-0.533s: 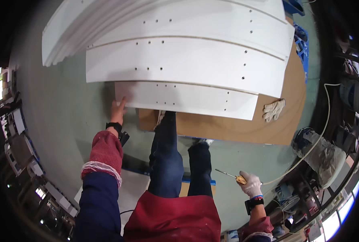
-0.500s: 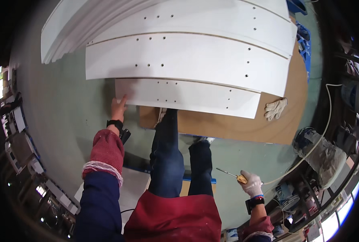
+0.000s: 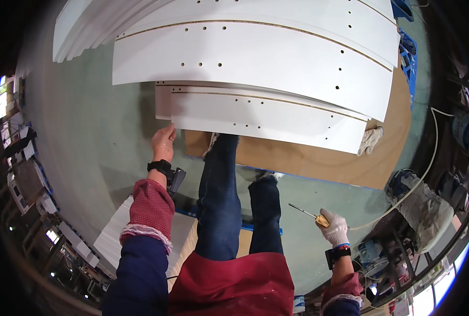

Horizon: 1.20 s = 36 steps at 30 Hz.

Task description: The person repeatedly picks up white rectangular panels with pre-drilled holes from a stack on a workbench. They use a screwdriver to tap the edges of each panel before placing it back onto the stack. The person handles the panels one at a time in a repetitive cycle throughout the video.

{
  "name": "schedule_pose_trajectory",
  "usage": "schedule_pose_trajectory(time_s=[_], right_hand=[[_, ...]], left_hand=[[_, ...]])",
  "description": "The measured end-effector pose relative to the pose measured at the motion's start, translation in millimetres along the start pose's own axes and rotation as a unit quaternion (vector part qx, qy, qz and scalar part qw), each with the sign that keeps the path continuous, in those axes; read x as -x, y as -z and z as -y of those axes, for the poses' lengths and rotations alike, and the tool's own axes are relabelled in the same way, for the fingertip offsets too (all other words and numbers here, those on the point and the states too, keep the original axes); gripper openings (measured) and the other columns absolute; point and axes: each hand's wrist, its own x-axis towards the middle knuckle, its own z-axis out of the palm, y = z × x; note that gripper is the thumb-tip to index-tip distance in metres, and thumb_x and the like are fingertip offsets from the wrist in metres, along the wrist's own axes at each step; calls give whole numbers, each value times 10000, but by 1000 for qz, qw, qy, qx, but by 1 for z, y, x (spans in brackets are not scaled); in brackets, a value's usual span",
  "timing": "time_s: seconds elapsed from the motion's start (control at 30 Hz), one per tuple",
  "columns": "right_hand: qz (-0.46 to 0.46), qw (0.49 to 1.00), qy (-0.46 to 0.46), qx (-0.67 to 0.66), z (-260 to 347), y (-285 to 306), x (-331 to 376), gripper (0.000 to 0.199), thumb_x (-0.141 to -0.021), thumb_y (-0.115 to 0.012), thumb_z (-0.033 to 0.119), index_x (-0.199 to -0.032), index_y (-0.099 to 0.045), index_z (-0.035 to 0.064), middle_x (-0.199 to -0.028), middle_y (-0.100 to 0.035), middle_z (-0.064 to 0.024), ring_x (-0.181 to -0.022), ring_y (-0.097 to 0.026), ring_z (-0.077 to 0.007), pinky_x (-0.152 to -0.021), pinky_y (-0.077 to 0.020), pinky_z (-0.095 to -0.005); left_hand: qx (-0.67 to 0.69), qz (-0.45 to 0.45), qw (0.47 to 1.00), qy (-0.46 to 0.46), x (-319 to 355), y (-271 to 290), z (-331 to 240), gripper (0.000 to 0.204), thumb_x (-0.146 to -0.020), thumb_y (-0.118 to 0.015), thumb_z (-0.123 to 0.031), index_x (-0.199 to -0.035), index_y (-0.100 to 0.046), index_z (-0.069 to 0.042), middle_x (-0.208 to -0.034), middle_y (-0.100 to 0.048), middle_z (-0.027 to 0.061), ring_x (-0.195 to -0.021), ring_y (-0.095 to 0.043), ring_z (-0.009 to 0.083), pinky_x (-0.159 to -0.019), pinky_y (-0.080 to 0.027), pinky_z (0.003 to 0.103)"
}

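My bare left hand (image 3: 163,143) is closed on the near left corner of a narrow white panel (image 3: 292,121), which has small drilled holes and a brown strip along its far edge. This panel lies on another white panel (image 3: 163,101), whose left end sticks out from beneath it. My gloved right hand (image 3: 333,227) is closed around the orange-yellow handle of a screwdriver (image 3: 304,211), held apart from the panels with its shaft pointing up and left. Beyond the narrow panel lies a wider white panel (image 3: 276,60) with holes.
Brown cardboard (image 3: 324,171) lies under the panels, and a loose white work glove (image 3: 370,140) rests by the narrow panel's right end. More white panels (image 3: 95,23) are stacked at the far left. A pale hose (image 3: 427,163) curves along the right, near a plastic-covered bundle (image 3: 421,210).
The narrow top panel has shifted right with my left hand, exposing the panel below at its left end. It now partly covers the loose glove. My right hand still holds the screwdriver.
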Motion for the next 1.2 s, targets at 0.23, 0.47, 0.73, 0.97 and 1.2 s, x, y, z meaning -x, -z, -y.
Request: schedule_pose_trajectory(time_s=[0.23,0.47,0.73,0.97,1.2], right_hand=[[-34,999,-25,-10,-2,3,-6,271,-753,-694,280,-969,-581,162,-811,-615,-140,-780,-602,-359,-643,-474,-454],[-123,992,-4,-41,7,10,-16,362,-746,-708,222,-1087,-599,167,-1038,-599,-129,-956,-598,-319,-786,-505,-402],[-171,979,74,-82,28,25,-18,407,-717,-733,165,-1099,-600,119,-974,-632,-93,-895,-623,-313,-737,-519,-381],[-128,989,64,-42,80,82,10,429,-750,-704,166,-1160,-581,170,-965,-641,-117,-862,-635,-341,-700,-516,-402],[-212,973,-85,-15,64,117,28,366,-810,-651,219,-1155,-556,142,-887,-655,-168,-801,-636,-369,-690,-525,-435]], left_hand=[[1,100,991,84,-12,-19,0,265,-802,-755,-236,-921,-582,-74,-822,-604,18,-751,-586,138,-689,-496,277],[32,184,977,103,-1,-6,5,259,-844,-694,-171,-1031,-595,-24,-934,-628,40,-827,-592,146,-754,-495,310],[-66,270,957,83,56,-10,-20,475,-769,-718,-122,-1191,-548,15,-1073,-620,63,-999,-589,188,-901,-458,324],[-133,296,943,70,129,-21,-51,528,-730,-723,-108,-1207,-543,28,-1109,-619,95,-1012,-590,215,-912,-447,327],[-168,310,934,-53,231,-41,-77,555,-733,-683,-88,-1245,-503,30,-1150,-591,106,-1050,-569,217,-924,-436,329]])
